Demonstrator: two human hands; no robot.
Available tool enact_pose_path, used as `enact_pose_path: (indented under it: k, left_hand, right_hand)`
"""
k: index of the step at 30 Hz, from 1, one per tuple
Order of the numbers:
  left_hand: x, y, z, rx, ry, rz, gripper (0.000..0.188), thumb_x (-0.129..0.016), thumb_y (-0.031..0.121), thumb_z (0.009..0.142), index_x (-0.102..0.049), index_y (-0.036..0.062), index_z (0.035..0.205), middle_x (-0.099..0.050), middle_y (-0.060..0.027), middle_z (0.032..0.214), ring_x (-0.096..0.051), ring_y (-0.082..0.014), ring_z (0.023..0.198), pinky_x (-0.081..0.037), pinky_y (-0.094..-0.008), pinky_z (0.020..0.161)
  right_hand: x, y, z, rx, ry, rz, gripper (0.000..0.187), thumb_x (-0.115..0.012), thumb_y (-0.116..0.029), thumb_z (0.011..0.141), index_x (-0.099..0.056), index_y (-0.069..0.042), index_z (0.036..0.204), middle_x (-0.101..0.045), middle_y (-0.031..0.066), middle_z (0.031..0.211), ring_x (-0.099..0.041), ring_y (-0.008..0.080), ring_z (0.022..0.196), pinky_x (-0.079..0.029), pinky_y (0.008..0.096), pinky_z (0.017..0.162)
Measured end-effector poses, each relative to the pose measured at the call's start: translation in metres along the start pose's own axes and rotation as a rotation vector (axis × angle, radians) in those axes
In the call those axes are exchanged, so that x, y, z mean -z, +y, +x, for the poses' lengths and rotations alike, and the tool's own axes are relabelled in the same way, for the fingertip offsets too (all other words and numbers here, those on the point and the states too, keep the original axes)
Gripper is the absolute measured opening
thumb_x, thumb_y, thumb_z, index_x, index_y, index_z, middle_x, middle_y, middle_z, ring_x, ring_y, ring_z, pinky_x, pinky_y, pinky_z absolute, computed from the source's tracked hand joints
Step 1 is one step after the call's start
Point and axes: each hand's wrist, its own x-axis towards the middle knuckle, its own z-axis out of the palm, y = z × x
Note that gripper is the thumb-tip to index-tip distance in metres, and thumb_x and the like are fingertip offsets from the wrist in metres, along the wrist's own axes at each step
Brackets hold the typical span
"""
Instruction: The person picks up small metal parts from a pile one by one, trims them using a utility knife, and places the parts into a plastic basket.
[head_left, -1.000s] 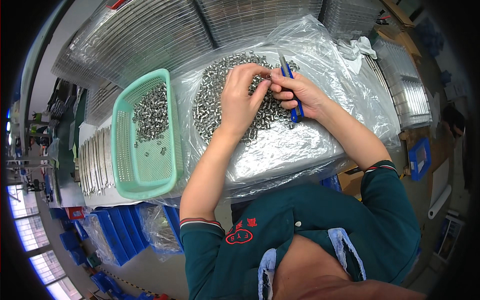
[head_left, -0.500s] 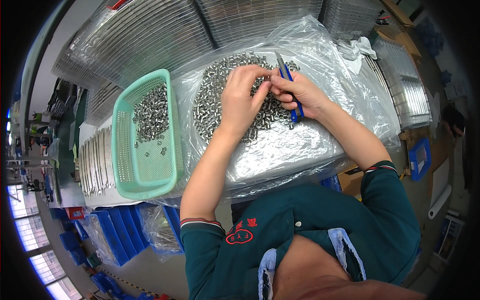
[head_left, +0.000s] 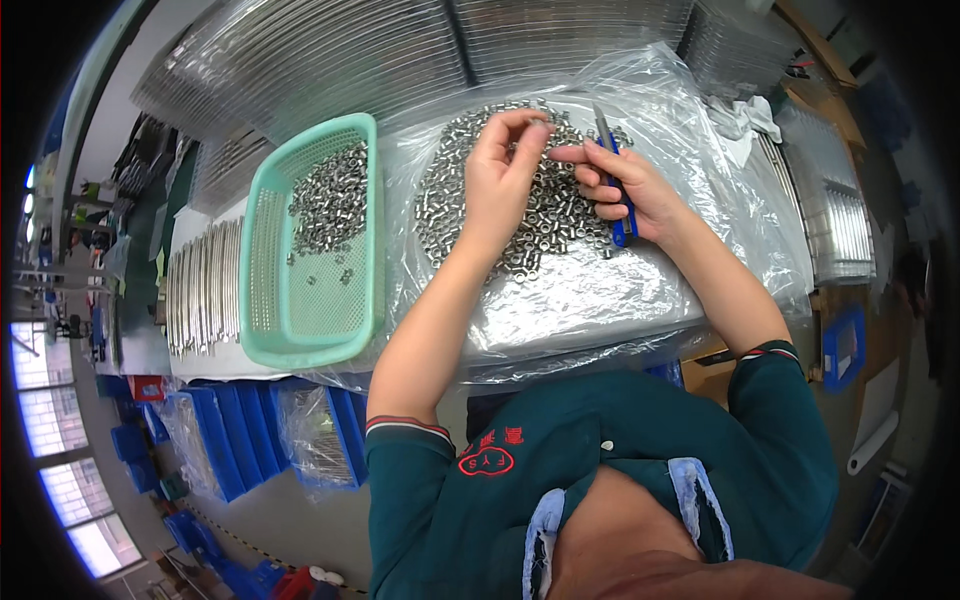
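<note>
My left hand point(head_left: 500, 170) is raised over a heap of small shiny metal sleeves point(head_left: 450, 190). Its thumb and forefinger pinch together on one small metal sleeve point(head_left: 539, 122), mostly hidden by the fingertips. A blue utility knife point(head_left: 625, 228) is gripped in my right hand point(head_left: 640, 190), its blade out and pointing away from me. The right forefinger reaches toward the left hand, with a small gap between them. The heap lies on clear plastic sheeting point(head_left: 560, 310), partly covered by both hands.
Left of the heap stands a pale green perforated basket point(head_left: 375, 240) with more metal sleeves inside. Beyond it are stacked clear trays point(head_left: 330, 60). Metal rods point(head_left: 205, 285) lie at the far left, a white cloth point(head_left: 745, 125) at the back right. Blue bins point(head_left: 240, 440) sit below the table edge.
My hands have drawn apart: the left fingers have come away from the right ones with a sleeve pinched in them. The knife remains in my right hand. The whole view has shifted slightly.
</note>
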Motion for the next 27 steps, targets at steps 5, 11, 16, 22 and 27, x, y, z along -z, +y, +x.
enact_pose_path:
  k: [5,11,16,22,27]
  left_hand:
    - [0.035,0.011,0.019,0.097,0.638,-0.634,0.042,-0.037,0.042,0.092,-0.047,0.0033,0.105,-0.052,-0.0032,0.083,-0.048,-0.0102,0.071,-0.041,-0.0231,0.059]
    - [0.036,0.002,0.020,0.217,0.359,-0.556,0.043,-0.039,0.042,0.091,-0.051,0.0025,0.105,-0.054,-0.0026,0.081,-0.048,-0.0092,0.069,-0.041,-0.0218,0.058]
    - [0.041,-0.011,0.023,0.076,0.159,0.115,0.021,-0.057,0.024,0.084,-0.060,0.0043,0.092,-0.060,-0.0031,0.083,-0.053,-0.0107,0.071,-0.043,-0.0236,0.058]
    - [0.033,-0.011,0.009,-0.039,-0.240,0.979,0.025,-0.066,0.032,0.072,-0.063,0.0094,0.083,-0.059,-0.0078,0.086,-0.051,-0.0268,0.089,-0.038,-0.0374,0.079]
    - [0.025,-0.018,0.004,-0.057,-0.269,1.024,0.018,-0.066,0.026,0.071,-0.062,0.0097,0.079,-0.059,-0.0063,0.083,-0.051,-0.0259,0.088,-0.035,-0.0381,0.077]
  right_hand:
    - [0.005,-0.002,-0.001,0.004,0.002,0.059,0.035,-0.043,-0.024,0.092,-0.048,0.003,0.114,-0.042,-0.0043,0.068,-0.034,-0.0011,0.047,-0.027,0.0111,0.034]
    - [0.009,0.000,0.003,0.004,0.006,0.088,0.039,-0.045,-0.030,0.091,-0.049,0.002,0.112,-0.042,-0.0055,0.066,-0.033,-0.0013,0.048,-0.026,0.0121,0.035]
    - [0.013,0.001,0.007,0.060,0.049,0.138,0.038,-0.044,-0.036,0.091,-0.051,0.000,0.101,-0.041,-0.0055,0.066,-0.033,0.0002,0.048,-0.031,0.0152,0.040]
    - [0.009,0.000,0.005,0.102,0.174,0.115,0.033,-0.041,-0.038,0.092,-0.053,-0.006,0.089,-0.042,-0.0056,0.063,-0.034,0.0005,0.046,-0.031,0.0150,0.040]
    - [0.011,0.000,0.003,0.066,0.080,0.082,0.033,-0.050,-0.034,0.089,-0.052,-0.002,0.095,-0.044,-0.0045,0.067,-0.036,0.0002,0.050,-0.029,0.0137,0.039]
